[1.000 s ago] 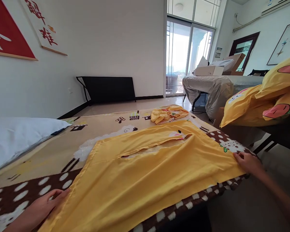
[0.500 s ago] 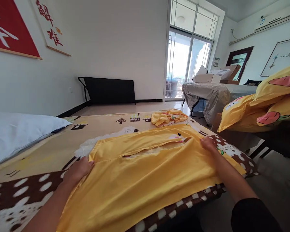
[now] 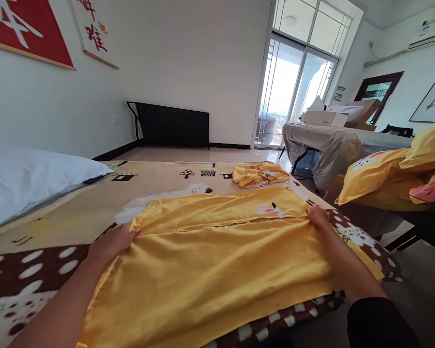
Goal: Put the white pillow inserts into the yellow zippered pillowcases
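Note:
A yellow pillowcase (image 3: 210,270) lies spread across the bed, with a long slit opening running across its upper part and a small printed animal face near the right end of the slit. My left hand (image 3: 118,239) grips its left edge, fingers closed on the fabric. On the other side, my right hand (image 3: 317,215) pinches the cloth by the right end of the slit. Beyond the pillowcase rests a crumpled yellow cloth bundle (image 3: 261,175). Both hands are level with the slit, and the fabric stretches between them.
A patterned blanket (image 3: 159,176) covers the bed. To the left lies a white pillow (image 3: 39,179). Stuffed yellow pillows (image 3: 380,174) are piled at the right on something dark. Farther back, a plastic-covered table (image 3: 322,137) carries boxes, and a folded black frame (image 3: 174,125) leans on the wall.
The slit, which gaped wider before, now lies almost closed as the fabric is pulled taut. Both hands keep their hold. The camera view has shifted slightly.

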`<state>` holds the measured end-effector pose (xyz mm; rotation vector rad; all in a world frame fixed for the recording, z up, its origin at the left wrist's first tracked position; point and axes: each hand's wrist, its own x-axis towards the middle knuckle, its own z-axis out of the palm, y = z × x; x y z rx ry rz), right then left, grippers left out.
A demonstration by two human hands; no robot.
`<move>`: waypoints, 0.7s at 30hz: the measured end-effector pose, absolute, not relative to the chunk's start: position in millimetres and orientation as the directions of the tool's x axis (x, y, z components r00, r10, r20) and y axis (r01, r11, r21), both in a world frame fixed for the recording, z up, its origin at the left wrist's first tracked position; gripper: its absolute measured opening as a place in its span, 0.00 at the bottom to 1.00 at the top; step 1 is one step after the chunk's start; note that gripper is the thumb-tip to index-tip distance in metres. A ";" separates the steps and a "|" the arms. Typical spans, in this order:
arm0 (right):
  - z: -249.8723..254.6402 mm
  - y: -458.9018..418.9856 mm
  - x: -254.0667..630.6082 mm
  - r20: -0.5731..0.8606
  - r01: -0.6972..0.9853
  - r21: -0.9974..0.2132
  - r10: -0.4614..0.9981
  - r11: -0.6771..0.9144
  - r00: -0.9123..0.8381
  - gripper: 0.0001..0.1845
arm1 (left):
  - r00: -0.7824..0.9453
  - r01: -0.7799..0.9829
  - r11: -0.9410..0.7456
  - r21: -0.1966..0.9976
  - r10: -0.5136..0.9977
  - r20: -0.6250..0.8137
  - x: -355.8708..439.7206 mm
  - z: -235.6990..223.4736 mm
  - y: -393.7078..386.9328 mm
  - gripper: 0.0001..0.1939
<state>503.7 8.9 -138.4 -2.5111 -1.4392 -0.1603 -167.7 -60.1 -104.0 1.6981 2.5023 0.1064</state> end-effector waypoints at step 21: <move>-127.0 71.1 491.6 0.106 0.855 -0.121 0.850 -0.505 0.516 0.25 | -0.508 0.840 0.520 0.155 0.854 -0.113 -178.0 -93.6 32.2 0.35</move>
